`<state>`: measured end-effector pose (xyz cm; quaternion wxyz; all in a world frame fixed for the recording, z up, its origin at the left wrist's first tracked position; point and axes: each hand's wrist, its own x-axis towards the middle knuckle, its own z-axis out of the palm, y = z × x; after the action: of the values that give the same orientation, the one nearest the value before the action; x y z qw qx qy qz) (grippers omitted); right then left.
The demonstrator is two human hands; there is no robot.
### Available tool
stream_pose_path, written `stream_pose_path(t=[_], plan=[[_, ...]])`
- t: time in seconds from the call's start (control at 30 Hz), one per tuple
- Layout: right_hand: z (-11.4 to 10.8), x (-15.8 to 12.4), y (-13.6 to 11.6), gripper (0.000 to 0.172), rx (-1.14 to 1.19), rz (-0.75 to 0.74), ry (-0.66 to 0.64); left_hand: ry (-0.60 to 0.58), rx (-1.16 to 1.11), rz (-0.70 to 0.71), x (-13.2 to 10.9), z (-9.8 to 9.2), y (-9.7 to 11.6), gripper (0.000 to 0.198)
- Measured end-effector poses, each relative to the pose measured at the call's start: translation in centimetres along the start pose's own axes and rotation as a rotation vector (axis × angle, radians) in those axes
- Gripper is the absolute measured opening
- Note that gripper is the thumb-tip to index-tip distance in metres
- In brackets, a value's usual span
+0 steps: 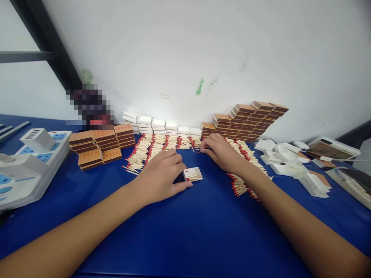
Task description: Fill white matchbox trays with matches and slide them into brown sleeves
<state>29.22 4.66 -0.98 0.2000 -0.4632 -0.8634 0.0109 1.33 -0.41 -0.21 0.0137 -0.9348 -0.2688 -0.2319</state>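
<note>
My left hand point(162, 173) is curved around the left end of a small white matchbox tray point(197, 175), its thumb at the near edge and its fingers at the far side. A few red-tipped matches lie inside the tray. Farther back and to the right, my right hand point(218, 151) has thumb and forefinger pinched together; a small red tip shows at them, looking like a match. Loose matches point(158, 148) spread in rows behind my left hand, and more matches point(240, 185) lie beneath my right wrist.
Stacked white trays point(159, 124) line the wall. Brown matchboxes point(246, 121) rise in steps at the back right; another stack point(100, 144) stands left. White empty trays point(290, 158) lie heaped on the right. A power strip point(55, 166) with plugs occupies the left of the blue table point(185, 239).
</note>
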Motion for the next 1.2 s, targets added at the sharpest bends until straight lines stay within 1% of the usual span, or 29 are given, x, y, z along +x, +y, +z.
stream_pose_path(t=[0.13, 0.23, 0.37, 0.47, 0.63, 0.73, 0.83, 0.97, 1.03, 1.1, 1.2], plan=[[0.1, -0.2, 0.4, 0.012, 0.031, -0.014, -0.037, -0.002, 0.002, -0.002, 0.0, 0.1, 0.0, 0.036], [-0.1, -0.4, 1.0, 0.008, 0.041, -0.007, -0.029, 0.000, 0.009, -0.002, 0.0, 0.0, 0.0, 0.036], [-0.4, -0.5, 1.6, 0.010, 0.056, 0.008, -0.032, 0.001, 0.010, 0.002, 0.0, 0.0, 0.0, 0.036], [-0.4, -0.3, 1.5, 0.014, 0.054, 0.017, -0.055, 0.009, 0.007, 0.001, 0.0, 0.0, -0.1, 0.035], [-0.1, -0.2, 1.2, 0.015, 0.041, 0.022, -0.063, 0.015, 0.019, 0.004, 0.0, 0.0, -0.1, 0.036], [-0.6, -0.4, 0.8, 0.017, 0.038, 0.026, -0.060, 0.005, 0.017, 0.001, 0.1, -0.1, -0.1, 0.036], [-1.6, -0.8, -0.6, 0.019, 0.088, 0.005, -0.071, 0.007, 0.033, -0.017, 0.1, -0.1, -0.2, 0.035], [-2.6, -1.4, -4.3, 0.019, 0.138, -0.088, -0.138, -0.003, 0.054, -0.040, 0.1, 0.0, -0.3, 0.035], [-2.6, -1.7, -6.1, 0.015, 0.106, -0.147, -0.145, -0.010, 0.052, -0.039, 0.1, 0.0, -0.2, 0.035], [-2.3, -1.9, -7.6, 0.013, 0.028, -0.192, -0.135, -0.011, 0.051, -0.033, 0.1, -0.1, -0.2, 0.035], [-2.0, -2.0, -8.5, 0.010, -0.050, -0.213, -0.124, -0.007, 0.052, -0.025, 0.1, -0.1, -0.2, 0.034]])
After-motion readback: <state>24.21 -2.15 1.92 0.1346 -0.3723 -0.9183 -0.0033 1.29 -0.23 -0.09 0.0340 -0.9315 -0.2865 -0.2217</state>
